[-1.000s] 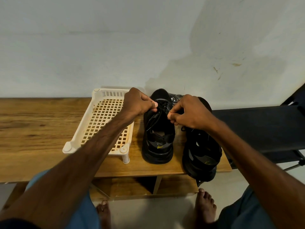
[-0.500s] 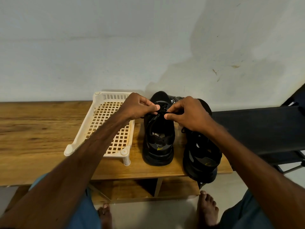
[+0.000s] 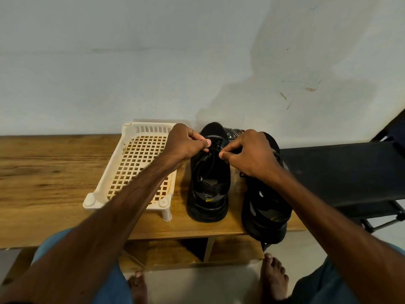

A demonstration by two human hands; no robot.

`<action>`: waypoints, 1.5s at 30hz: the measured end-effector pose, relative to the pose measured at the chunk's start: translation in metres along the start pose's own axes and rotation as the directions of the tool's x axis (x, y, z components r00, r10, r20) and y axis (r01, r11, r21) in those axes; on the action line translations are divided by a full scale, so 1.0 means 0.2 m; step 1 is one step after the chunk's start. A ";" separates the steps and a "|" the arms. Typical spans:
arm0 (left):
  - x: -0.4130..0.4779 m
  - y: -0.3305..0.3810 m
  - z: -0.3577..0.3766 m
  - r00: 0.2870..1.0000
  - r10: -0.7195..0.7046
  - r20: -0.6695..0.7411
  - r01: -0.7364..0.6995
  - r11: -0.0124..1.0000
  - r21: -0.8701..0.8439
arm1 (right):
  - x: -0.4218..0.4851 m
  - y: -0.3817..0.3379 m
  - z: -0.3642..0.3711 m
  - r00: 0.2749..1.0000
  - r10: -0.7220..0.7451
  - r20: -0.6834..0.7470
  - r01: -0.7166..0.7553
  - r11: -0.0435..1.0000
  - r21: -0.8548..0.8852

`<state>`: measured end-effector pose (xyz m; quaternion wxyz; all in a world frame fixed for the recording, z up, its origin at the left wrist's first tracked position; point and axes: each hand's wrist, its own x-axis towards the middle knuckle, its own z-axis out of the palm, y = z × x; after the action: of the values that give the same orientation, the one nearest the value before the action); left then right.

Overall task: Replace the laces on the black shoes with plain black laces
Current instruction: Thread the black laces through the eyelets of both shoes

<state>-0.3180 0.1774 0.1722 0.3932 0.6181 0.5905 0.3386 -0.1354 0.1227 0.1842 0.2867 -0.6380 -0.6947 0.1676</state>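
Two black shoes stand on the wooden bench, heels toward me. The left shoe has a plain black lace across its upper eyelets. My left hand pinches that lace on the shoe's left side. From the right, my right hand pinches the same lace, with its fingers curled. The right shoe stands at the bench's right end, partly under my right wrist. A black-and-white patterned lace lies bunched behind the shoes by the wall.
A cream plastic lattice tray on short legs stands left of the shoes. A black folding cot or stand sits to the right of the bench. The wall is close behind. My bare feet are on the floor below the bench edge.
Both hands have shifted slightly toward the shoe's toe and come closer together over the lace. The shoes have stayed where they were.
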 end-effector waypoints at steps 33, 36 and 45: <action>-0.05 -0.06 0.04 0.981 -0.195 -0.025 0.185 0.961 -0.207 | -0.05 0.01 0.03 0.997 -0.080 -0.017 0.080 0.996 -0.028; -0.05 -0.06 0.01 0.991 -0.129 -0.043 0.122 0.983 -0.138 | -0.05 -0.02 0.00 0.976 -0.209 0.068 0.217 0.967 -0.137; -0.03 -0.06 -0.02 0.996 -0.082 -0.028 0.080 0.995 -0.058 | -0.05 -0.03 0.03 0.940 -0.339 -0.036 0.334 0.938 -0.095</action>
<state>-0.3285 0.1714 0.1632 0.4150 0.5770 0.6110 0.3486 -0.1427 0.1131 0.1810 0.3007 -0.5258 -0.7927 0.0689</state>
